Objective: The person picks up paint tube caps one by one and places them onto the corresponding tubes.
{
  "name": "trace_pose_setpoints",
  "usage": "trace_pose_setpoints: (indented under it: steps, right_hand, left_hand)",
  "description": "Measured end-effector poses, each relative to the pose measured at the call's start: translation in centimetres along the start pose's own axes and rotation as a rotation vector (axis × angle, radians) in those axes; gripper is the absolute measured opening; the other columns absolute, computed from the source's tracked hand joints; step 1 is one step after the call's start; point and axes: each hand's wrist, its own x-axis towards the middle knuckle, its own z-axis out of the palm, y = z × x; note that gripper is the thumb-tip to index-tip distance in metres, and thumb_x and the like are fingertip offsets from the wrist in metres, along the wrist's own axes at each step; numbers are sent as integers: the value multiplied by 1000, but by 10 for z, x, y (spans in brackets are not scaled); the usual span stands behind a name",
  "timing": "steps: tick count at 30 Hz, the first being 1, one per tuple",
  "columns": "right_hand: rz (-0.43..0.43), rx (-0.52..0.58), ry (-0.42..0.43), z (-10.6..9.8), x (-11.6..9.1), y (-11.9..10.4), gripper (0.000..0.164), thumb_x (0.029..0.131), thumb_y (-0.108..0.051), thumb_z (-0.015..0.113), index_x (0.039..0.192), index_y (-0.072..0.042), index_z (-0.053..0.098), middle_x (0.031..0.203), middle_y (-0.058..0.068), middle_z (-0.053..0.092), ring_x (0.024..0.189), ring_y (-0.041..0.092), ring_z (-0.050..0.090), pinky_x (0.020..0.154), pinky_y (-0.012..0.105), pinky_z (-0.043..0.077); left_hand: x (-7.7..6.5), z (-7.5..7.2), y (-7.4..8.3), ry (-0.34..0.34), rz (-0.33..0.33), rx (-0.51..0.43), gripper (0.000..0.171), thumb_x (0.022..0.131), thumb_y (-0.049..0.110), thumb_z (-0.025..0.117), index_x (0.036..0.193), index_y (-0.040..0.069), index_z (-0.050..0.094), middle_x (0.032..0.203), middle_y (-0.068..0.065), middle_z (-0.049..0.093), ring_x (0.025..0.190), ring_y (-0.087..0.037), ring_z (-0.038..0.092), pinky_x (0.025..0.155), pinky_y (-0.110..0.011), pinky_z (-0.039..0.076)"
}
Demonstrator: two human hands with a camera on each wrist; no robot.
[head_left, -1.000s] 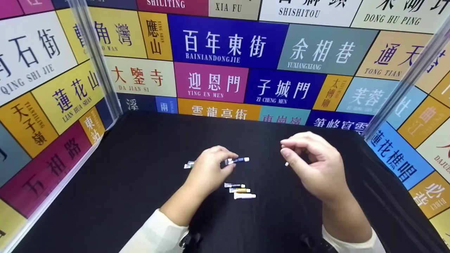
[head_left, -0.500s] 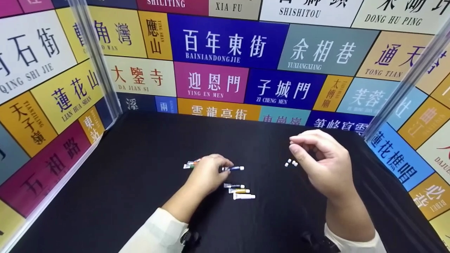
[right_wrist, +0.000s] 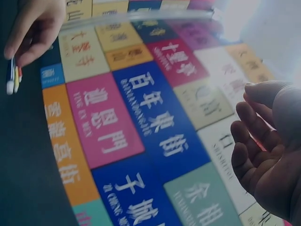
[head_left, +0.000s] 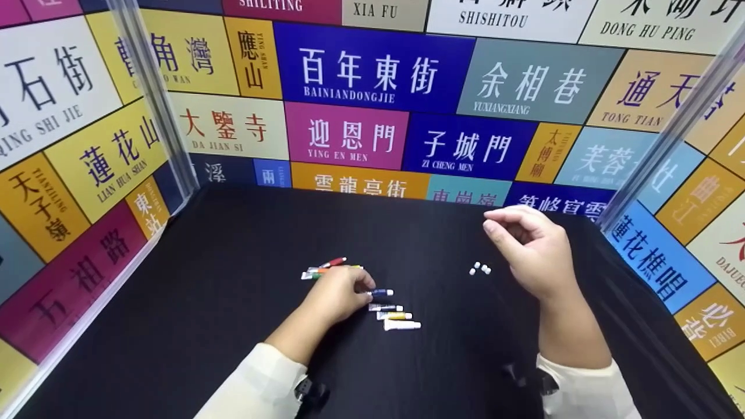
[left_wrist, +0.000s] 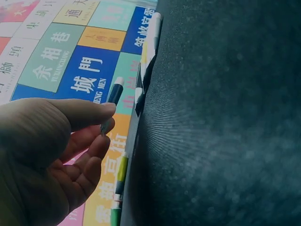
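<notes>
My left hand (head_left: 340,294) pinches a small dark blue paint tube (head_left: 382,293) between thumb and fingers, its white cap pointing right; in the left wrist view the tube (left_wrist: 114,94) juts past the thumb. Just below it on the cloth lie a black tube (head_left: 386,308), a yellow tube (head_left: 396,316) and a white tube (head_left: 403,325), side by side. Raised at the right, my right hand (head_left: 535,250) has loosely bent fingers, with nothing visible between them. Several tiny white pieces (head_left: 479,268) lie to its left on the cloth.
Behind the left hand lie more tubes, among them a red one (head_left: 334,262) and a green one (head_left: 311,276), partly hidden by the hand. A black cloth (head_left: 244,244) covers the table. Printed panels (head_left: 372,64) with clear corner strips enclose the sides and back.
The left hand has brought the dark blue tube towards me, beside the black tube. The right hand has drawn back from the white pieces, moving right, then up, uncovering them.
</notes>
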Motion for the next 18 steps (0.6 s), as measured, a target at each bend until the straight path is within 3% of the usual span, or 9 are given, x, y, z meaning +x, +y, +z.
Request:
trace_pose_setpoints:
  steps: [5,11,18]
  right_hand:
    - [130,-56,9,-5,6,24,16,95,-12,81,110,-7,83,105,-2,78,85,5,70,77,13,56]
    - [267,-113,-14,-11,9,57,28,98,-29,80,117,-9,82,104,-15,77,88,3,69,78,12,55]
    - [394,-157,-26,-16,10,92,39,99,-38,78,122,-7,79,97,-21,73,88,4,66,77,12,53]
  left_hand:
    - [-1,2,-2,-10,-5,-7,9,84,10,85,90,13,80,86,0,76,77,-12,62,77,-33,54]
    - [-1,3,-3,-25,-25,-19,8,84,9,85,86,14,79,86,1,76,77,-11,61,78,-34,54]
    - [0,6,-4,-57,-54,-10,5,86,11,84,87,16,82,86,3,79,79,-11,65,82,-36,57]
